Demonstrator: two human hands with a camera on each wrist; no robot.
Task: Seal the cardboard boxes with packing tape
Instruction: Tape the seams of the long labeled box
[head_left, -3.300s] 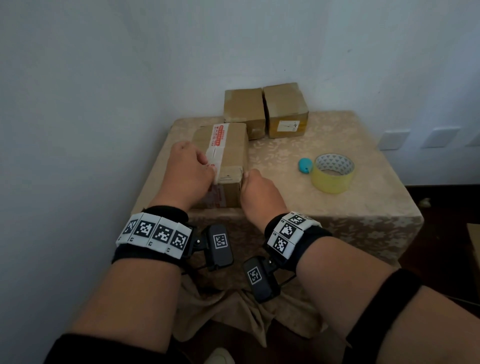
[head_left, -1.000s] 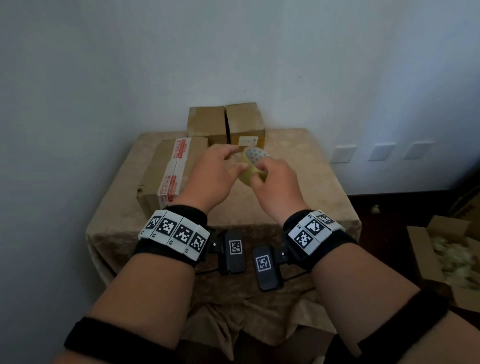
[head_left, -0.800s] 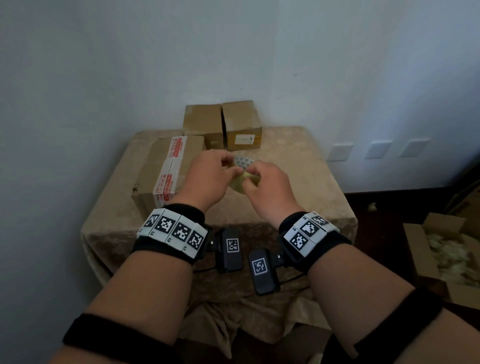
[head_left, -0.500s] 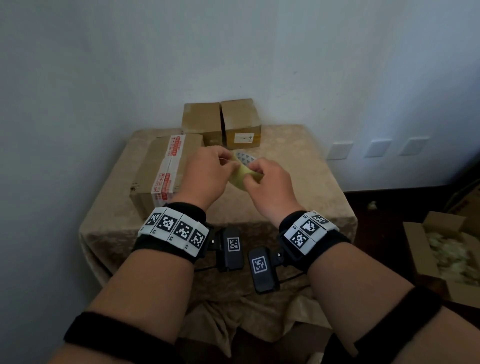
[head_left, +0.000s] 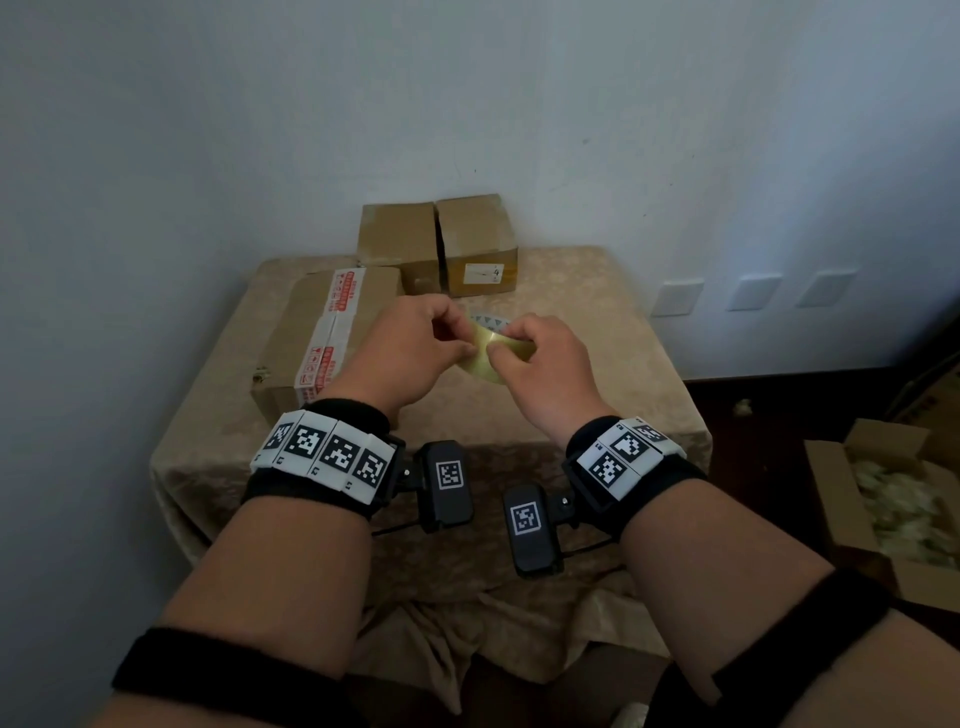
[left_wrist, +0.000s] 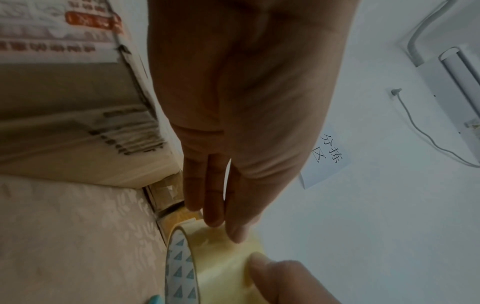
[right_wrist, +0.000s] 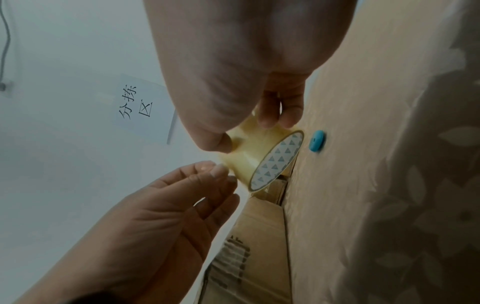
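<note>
A yellowish packing tape roll (head_left: 485, 358) is held in the air over the table between both hands. My right hand (head_left: 506, 345) grips it, thumb on the outer face and fingers on the far side, as the right wrist view shows for the roll (right_wrist: 249, 158). My left hand (head_left: 457, 338) picks at the roll's outer surface with thumb and fingertips (right_wrist: 218, 170). To the left lies a long cardboard box (head_left: 322, 332) with a red-and-white tape strip. Two small boxes (head_left: 397, 244) (head_left: 478, 244) stand against the wall.
A beige patterned cloth covers the small table (head_left: 613, 395). A small blue round object (right_wrist: 317, 140) lies on it under the roll. An open carton (head_left: 883, 499) with filler sits on the floor at the right. Walls close in at the back and left.
Earlier both hands rested on the long box and the roll lay on the table. Now the roll is lifted between both hands; over the last second it sank slightly and turned.
</note>
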